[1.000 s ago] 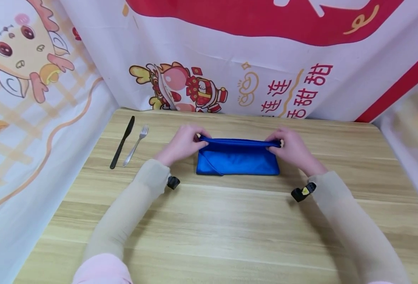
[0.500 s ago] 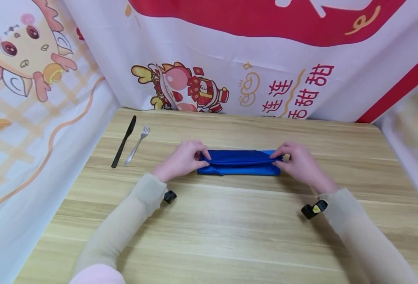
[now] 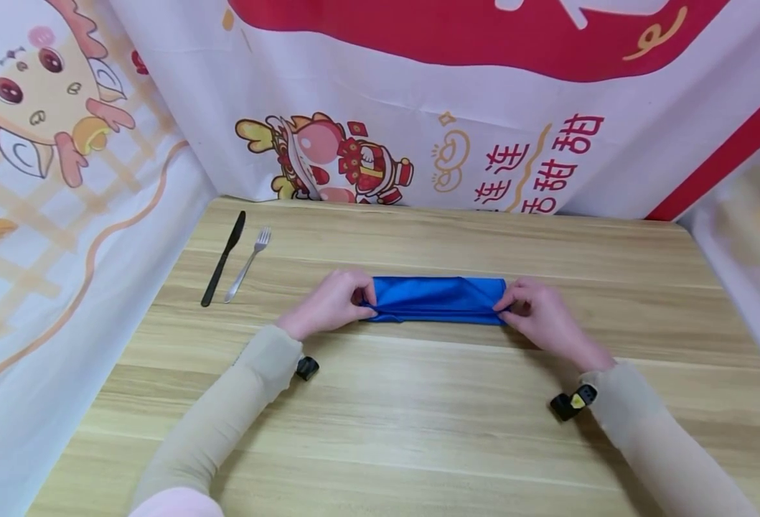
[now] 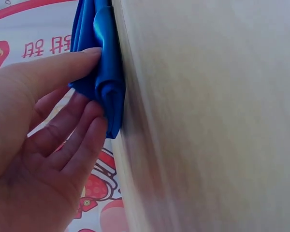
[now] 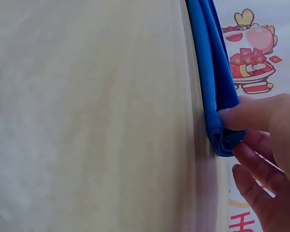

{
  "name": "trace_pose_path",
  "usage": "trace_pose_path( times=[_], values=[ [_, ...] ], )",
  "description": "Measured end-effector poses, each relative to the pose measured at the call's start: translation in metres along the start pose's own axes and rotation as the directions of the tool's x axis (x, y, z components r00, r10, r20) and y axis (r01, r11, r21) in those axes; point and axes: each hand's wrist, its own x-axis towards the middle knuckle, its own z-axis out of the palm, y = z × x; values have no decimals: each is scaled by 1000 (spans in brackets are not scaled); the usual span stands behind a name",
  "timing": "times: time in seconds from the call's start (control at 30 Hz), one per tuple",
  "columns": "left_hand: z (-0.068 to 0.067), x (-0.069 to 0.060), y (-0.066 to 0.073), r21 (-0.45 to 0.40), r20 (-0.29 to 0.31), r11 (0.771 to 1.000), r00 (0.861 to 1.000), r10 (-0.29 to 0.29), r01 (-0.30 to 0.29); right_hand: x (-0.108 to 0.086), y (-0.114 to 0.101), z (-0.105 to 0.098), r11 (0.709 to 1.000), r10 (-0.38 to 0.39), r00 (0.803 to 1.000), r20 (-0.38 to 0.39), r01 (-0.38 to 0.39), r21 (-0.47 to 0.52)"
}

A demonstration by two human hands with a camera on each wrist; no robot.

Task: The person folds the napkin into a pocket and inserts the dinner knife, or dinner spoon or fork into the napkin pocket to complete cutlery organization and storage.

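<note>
Pale wood-grain tabletop (image 3: 418, 431) here, and near its middle lies a blue cloth (image 3: 426, 299) folded into a strip. The left hand (image 3: 334, 298) has one end in a narrow pinching grip, the right hand (image 3: 539, 312) the other. Off left: silver fork (image 3: 247, 266), then black knife (image 3: 224, 258), with a cartoon-print backdrop (image 3: 431, 90) behind.

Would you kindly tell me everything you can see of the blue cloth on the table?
The blue cloth looks smooth and slightly shiny, like thin satiny fabric. Folded into a narrow strip, it lies from side to side on the wooden table, with layers gathered along its near edge and a slanting edge towards its right end, where a lighter blue shows. The left hand pinches it at the left end, the right hand at the right.
</note>
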Motion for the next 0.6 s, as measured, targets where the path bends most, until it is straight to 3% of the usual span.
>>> trace_pose_path(
  times=[0.17, 0.3, 0.43, 0.6],
  values=[
    [-4, -4, 0, -14, 79, 1000, 997, -23, 24, -4, 2, -1, 998, 51, 997, 54, -53, 38],
    [-7, -4, 2, -17, 109, 999, 994, -27, 29, -5, -1, -7, 992, 103, 987, 120, -111, 58],
    [-10, -5, 5, -18, 105, 999, 993, -43, 45, -2, -13, -15, 991, 127, 985, 118, -131, 25],
    [-15, -6, 9, -42, 59, 997, 996, -63, 65, 14, -38, -20, 991, 137, 988, 77, -136, -10]
  ],
)
